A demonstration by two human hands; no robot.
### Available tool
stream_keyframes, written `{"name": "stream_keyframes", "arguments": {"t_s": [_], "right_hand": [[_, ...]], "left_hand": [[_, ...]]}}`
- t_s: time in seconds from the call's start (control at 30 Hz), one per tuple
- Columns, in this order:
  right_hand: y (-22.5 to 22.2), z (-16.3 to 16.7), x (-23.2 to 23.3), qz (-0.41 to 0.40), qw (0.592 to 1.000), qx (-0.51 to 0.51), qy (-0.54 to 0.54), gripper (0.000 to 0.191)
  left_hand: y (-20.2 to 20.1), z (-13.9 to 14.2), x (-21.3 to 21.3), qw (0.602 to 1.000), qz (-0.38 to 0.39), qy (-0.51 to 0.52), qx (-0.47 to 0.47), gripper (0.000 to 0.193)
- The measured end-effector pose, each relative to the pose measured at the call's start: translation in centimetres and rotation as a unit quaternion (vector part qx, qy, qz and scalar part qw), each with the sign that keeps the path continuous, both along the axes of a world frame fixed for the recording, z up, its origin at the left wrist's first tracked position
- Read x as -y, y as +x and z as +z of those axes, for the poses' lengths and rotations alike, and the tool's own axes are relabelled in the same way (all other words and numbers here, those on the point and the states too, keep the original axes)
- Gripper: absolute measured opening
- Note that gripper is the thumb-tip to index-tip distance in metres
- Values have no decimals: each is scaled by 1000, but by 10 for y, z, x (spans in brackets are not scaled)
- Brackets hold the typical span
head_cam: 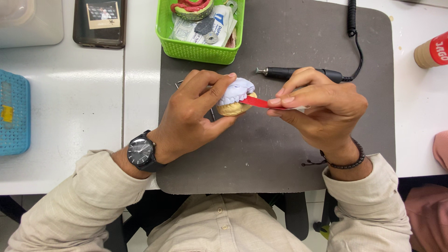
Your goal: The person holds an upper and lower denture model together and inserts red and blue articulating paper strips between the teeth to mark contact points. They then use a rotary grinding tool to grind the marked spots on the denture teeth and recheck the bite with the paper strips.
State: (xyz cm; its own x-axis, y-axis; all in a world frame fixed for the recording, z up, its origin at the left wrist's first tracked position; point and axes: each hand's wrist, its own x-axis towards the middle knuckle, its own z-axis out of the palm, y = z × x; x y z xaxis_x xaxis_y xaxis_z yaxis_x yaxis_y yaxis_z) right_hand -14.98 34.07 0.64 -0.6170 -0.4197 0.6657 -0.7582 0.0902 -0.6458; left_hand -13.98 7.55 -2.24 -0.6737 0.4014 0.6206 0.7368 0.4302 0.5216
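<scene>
Gripping tooth model (237, 95) mid-mat, left hand (193, 114) clenched round it; right hand (322, 109) pinching red strip (255, 101) between model halves. Bare mat (261, 154) near side. Strip's right end hidden by fingers.

My left hand (196, 109) is raised in front of me, palm turned toward my right, fingers curled round and closed in a firm grasp. The thumb lies along the top, pressing down, while the other fingers wrap underneath. My left wrist bends slightly inward, and the forearm comes in from the lower left in a pale long sleeve.

My right hand (322, 107) faces it from the other side, close by. Thumb and forefinger are pinched together flat, pointing left toward my other hand, with the remaining fingers folded under. The right forearm angles in from the lower right, sleeve pushed back at the wrist.
</scene>
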Motion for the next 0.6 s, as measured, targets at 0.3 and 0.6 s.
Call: {"name": "stream_keyframes", "arguments": {"t_s": [0.3,0.6], "right_hand": [[8,11,5,-34,999,-12,27,30],[8,11,5,-35,999,-27,27,29]], "left_hand": [[0,-2,0,1000,0,9,11,65],[-1,-2,1,1000,1,14,22,66]]}}
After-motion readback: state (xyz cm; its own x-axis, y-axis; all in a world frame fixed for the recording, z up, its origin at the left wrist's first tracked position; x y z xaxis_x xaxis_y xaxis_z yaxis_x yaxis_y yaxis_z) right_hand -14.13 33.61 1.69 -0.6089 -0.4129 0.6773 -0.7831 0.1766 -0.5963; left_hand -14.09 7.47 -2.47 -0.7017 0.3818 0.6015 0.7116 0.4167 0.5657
